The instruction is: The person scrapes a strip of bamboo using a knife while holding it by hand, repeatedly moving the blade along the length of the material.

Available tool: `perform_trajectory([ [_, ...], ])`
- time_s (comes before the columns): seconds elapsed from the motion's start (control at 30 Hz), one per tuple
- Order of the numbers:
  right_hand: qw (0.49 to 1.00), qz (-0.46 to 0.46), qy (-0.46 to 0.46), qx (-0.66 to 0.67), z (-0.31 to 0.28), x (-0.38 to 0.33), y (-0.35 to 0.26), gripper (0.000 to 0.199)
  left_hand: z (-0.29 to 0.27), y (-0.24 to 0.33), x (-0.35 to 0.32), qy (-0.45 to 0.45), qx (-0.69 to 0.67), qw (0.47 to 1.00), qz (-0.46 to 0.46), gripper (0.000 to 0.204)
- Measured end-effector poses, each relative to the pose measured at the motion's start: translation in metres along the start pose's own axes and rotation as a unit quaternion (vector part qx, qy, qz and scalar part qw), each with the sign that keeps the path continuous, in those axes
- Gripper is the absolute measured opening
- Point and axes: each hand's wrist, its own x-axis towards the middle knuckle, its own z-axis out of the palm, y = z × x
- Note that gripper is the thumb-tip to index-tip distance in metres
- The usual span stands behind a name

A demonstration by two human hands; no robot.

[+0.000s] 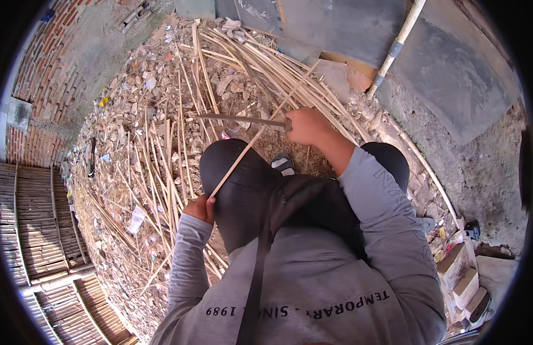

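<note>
My left hand (200, 208) is closed around the lower end of a thin bamboo strip (237, 161), beside my left knee. The strip slants up and to the right across that knee, its far end above my right hand. My right hand (308, 125) is closed on the handle of a long knife (240, 119). Its dark blade points left and crosses the strip near the hand; I cannot tell whether the edge cuts into it. Most of the handle is hidden in my fist.
Long bamboo strips (278, 63) lie in a pile ahead, and more strips (163, 161) are on the littered ground at left. A pale pole (395, 49) leans by grey panels (450, 69). Slatted bamboo panels (39, 215) stand at far left; blocks (466, 287) lie at right.
</note>
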Motion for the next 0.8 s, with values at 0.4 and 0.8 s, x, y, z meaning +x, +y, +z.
perform_trajectory([
  [0.4,0.999,-0.024,0.029,0.021,0.001,0.003,0.005,0.033,0.006,-0.008,0.0,0.004,-0.021,1.0,-0.008,0.037],
  [0.8,0.998,-0.045,-0.005,-0.038,0.008,-0.001,-0.008,0.03,-0.004,-0.006,0.002,-0.021,-0.001,1.0,-0.021,0.042],
])
